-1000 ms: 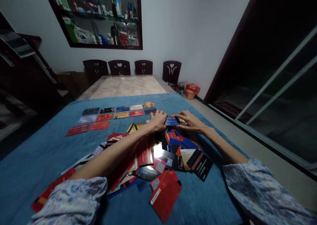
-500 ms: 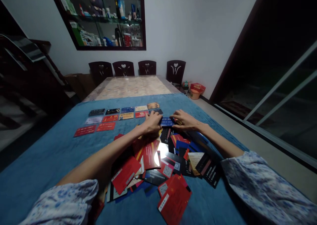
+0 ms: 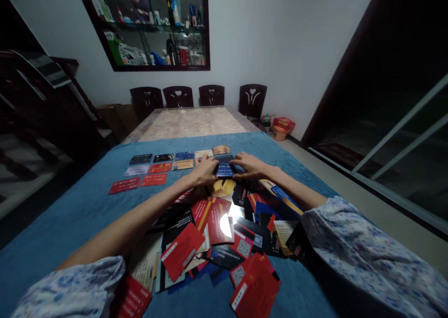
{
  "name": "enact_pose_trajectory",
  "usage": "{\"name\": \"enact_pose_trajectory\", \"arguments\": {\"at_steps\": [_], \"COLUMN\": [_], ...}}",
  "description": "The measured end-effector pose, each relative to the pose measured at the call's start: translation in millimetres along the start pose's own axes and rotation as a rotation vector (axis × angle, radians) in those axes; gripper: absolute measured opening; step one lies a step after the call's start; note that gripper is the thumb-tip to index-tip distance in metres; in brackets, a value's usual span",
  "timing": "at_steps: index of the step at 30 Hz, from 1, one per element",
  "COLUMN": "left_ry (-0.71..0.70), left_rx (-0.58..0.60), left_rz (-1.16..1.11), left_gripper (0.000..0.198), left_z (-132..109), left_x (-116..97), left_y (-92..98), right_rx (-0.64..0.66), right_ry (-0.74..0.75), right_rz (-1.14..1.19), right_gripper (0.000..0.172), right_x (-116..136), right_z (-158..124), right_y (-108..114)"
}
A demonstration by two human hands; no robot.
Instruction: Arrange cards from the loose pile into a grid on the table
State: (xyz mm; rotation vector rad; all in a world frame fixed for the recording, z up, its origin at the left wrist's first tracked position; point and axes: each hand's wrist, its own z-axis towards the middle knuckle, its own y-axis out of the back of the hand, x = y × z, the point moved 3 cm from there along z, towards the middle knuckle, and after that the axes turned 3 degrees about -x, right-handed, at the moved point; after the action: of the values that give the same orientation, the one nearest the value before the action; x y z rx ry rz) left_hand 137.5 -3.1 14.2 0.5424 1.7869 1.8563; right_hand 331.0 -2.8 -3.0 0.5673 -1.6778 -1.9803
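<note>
Between my two hands is a blue card [image 3: 225, 169] with pale print, its short sides gripped by my fingers. My left hand [image 3: 206, 169] is closed on the card's left end, and my right hand [image 3: 249, 166] on its right end. Just beyond it lies a dark card [image 3: 224, 159]. A loose heap of cards spreads below my forearms, with a red card [image 3: 183, 252] and a black card [image 3: 227, 256] among them. Left of my left hand, cards lie in rows, including a yellow card [image 3: 183, 164] and a red card [image 3: 153, 180].
A blue cloth [image 3: 87, 224] covers the near part of the table [image 3: 189, 122]. Several dark chairs [image 3: 252, 99] stand along its far end. A shelf niche [image 3: 157, 29] is set in the wall, and a red box [image 3: 284, 123] sits on the floor.
Both hands have moved left with the blue card, bringing it below the dark card at the right end of the rows. The camera view has shifted slightly.
</note>
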Motion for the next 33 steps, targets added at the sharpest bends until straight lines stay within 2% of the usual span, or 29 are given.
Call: {"name": "enact_pose_trajectory", "arguments": {"at_steps": [6, 12, 23, 33], "left_ry": [0.040, 0.062, 0.148, 0.186], "left_rx": [-0.006, -0.010, 0.010, 0.005], "left_rz": [0.032, 0.084, 0.107, 0.129], "left_gripper": [0.047, 0.040, 0.047, 0.054], "left_z": [-1.3, -2.2, -3.7, 3.3], "left_x": [22.1, 44.7, 82.0, 123.8], "left_y": [3.6, 8.3, 18.8, 16.1], "right_rx": [0.000, 0.044, 0.062, 0.097], "right_ry": [0.005, 0.010, 0.001, -0.017], "right_rz": [-0.015, -0.025, -0.082, -0.035], "right_gripper": [0.056, 0.071, 0.050, 0.048], "right_x": [8.3, 17.3, 37.6, 44.6], "right_z": [26.0, 55.8, 98.5, 132.6], "right_y": [0.9, 1.7, 8.8, 7.9]}}
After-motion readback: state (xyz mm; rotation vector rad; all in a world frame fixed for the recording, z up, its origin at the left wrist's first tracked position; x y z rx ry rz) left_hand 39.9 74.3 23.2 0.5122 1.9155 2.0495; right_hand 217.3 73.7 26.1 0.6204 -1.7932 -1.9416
